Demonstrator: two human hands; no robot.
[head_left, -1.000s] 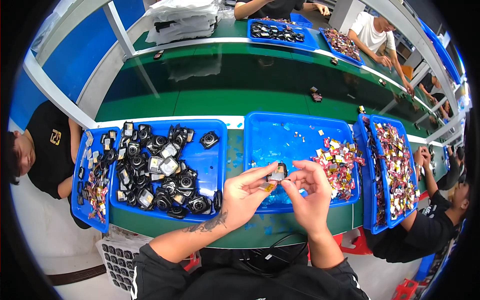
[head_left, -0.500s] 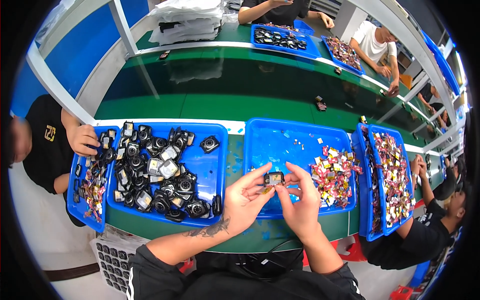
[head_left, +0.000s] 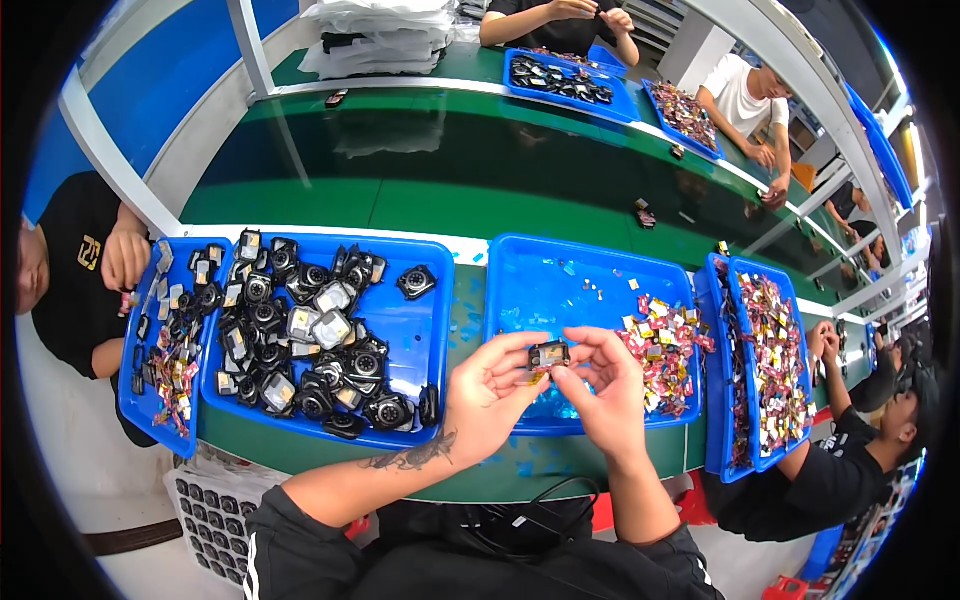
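Between my hands, above the near part of a blue tray (head_left: 590,250), is a small black watch case (head_left: 547,354) with parts showing inside. A bit of yellow and pink shows at its lower edge. My left hand (head_left: 492,385) grips the case from the left with fingers and thumb. From the other side, my right hand (head_left: 608,390) pinches its edge, the thumb close below it. Small pink, white and yellow parts (head_left: 665,350) lie heaped on the tray's right side, with blue film scraps elsewhere in it.
To the left, another blue tray (head_left: 420,330) holds many black watch cases (head_left: 320,330). Stacked blue trays (head_left: 715,370) of pink and yellow parts stand at right. Beyond the white rail lies a green conveyor (head_left: 420,205). Co-workers sit at left, right and across.
The watch case stays between my hands, tilted slightly differently, and my right fingers have shifted a little. At left, a co-worker's hand has lifted back from the tray.
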